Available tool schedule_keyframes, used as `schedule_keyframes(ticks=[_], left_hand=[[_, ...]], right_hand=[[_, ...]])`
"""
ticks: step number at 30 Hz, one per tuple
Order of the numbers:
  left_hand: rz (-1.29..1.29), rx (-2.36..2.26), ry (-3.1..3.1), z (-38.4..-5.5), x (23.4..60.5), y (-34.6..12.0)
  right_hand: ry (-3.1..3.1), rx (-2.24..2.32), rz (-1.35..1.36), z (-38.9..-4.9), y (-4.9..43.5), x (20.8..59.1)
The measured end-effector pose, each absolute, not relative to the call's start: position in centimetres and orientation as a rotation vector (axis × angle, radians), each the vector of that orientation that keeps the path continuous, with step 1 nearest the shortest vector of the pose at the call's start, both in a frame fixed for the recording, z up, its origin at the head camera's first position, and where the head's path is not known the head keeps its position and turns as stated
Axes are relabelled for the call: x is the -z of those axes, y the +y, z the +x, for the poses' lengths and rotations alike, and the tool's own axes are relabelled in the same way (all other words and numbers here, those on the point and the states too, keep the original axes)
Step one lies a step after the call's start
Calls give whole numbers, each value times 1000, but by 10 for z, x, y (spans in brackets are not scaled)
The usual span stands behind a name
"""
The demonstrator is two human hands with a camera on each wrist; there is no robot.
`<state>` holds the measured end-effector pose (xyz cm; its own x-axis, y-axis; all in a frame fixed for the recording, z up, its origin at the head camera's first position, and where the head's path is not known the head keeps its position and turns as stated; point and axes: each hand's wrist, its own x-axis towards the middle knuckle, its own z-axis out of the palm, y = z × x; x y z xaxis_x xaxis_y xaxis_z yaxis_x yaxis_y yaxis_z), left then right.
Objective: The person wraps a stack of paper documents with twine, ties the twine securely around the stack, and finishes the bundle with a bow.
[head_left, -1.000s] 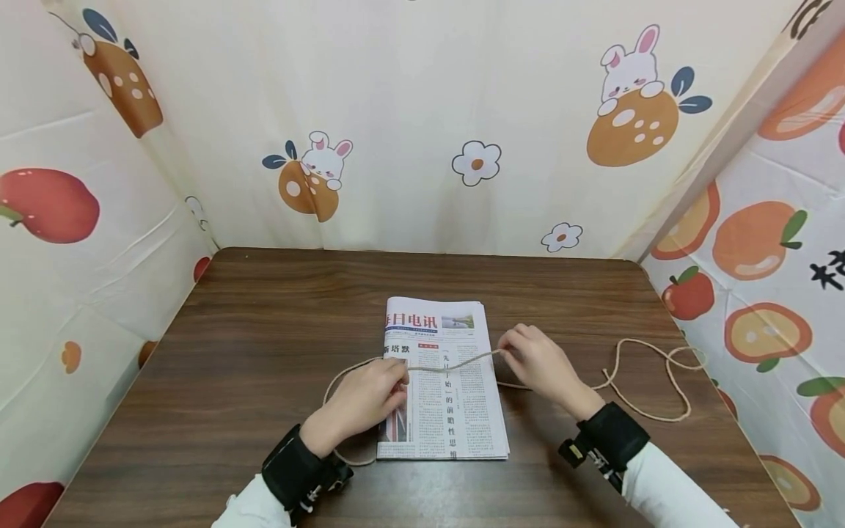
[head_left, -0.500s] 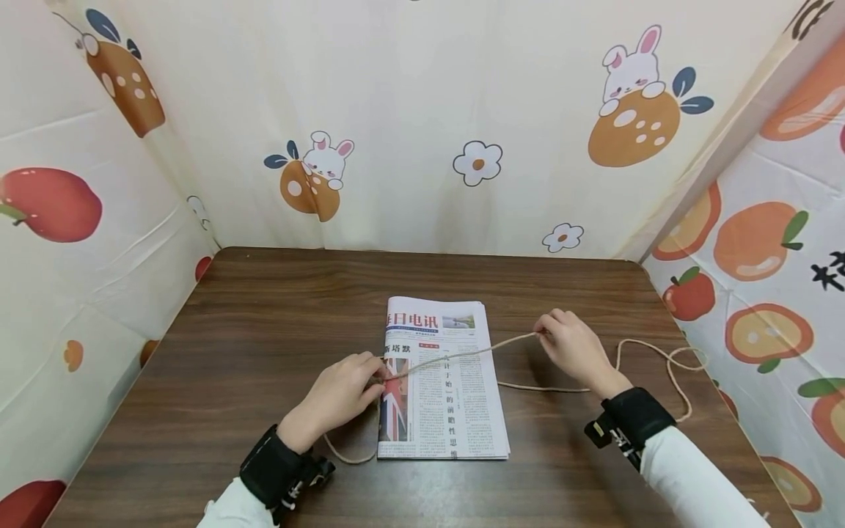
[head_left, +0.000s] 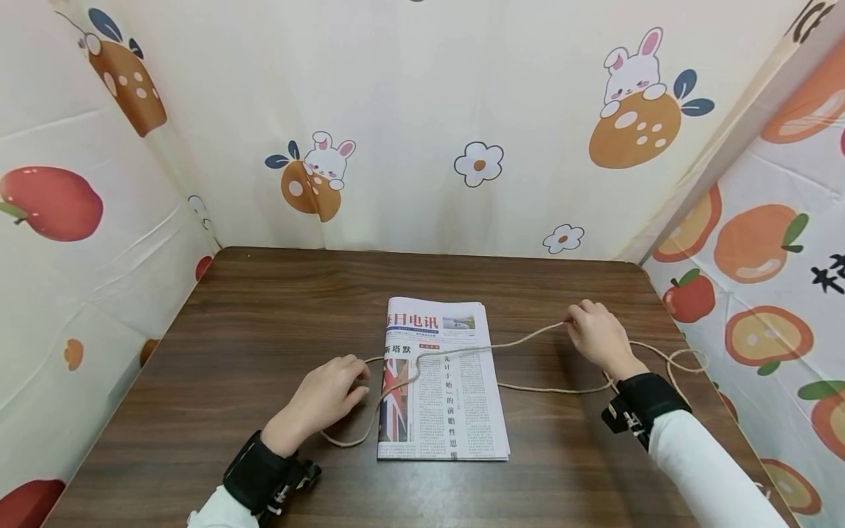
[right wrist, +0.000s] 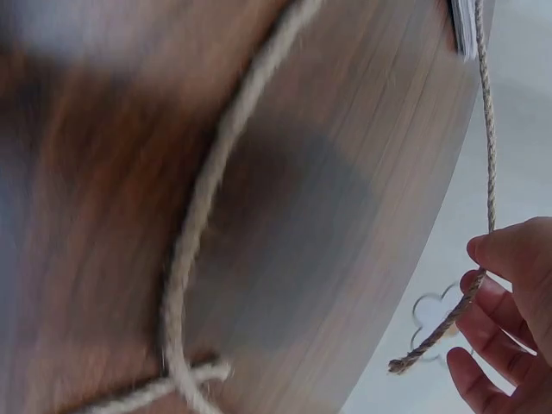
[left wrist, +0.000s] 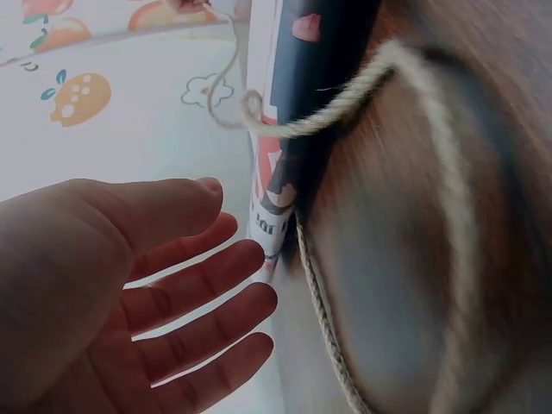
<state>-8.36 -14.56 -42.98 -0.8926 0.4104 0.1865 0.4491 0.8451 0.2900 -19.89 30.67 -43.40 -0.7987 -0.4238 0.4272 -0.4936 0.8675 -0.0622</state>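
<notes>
A folded newspaper (head_left: 462, 411) lies on the wooden table, with a thin beige rope (head_left: 528, 339) running loosely across its top and round its left edge. Another stretch of the rope comes out from the newspaper's right side along the table. My right hand (head_left: 601, 339) pinches the rope near one end, raised right of the newspaper; in the right wrist view the short rope end (right wrist: 431, 338) hangs past the fingertips. Left of the newspaper, my left hand (head_left: 320, 400) holds nothing. The left wrist view shows its fingers (left wrist: 203, 332) spread and relaxed, apart from the rope.
Loose loops of the rope (head_left: 686, 359) lie by the table's right edge. The brown table (head_left: 284, 308) is enclosed by printed curtains (head_left: 409, 147) at the back and both sides.
My right hand has moved right and away from me, drawing the rope end along. My left hand has let go of the rope and drawn back left; the rope sags across the newspaper.
</notes>
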Motion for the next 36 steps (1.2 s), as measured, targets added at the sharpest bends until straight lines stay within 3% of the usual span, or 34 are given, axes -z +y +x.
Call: schedule_keyframes(ticks=[21,36], left_hand=[[-673,526,-2928,-75,432,-149],[-688,556,-2930,-74,438,-149]], right_hand=[[-2813,-298,371,-226,352,416],[-2924,-348,533,-219,352,444]])
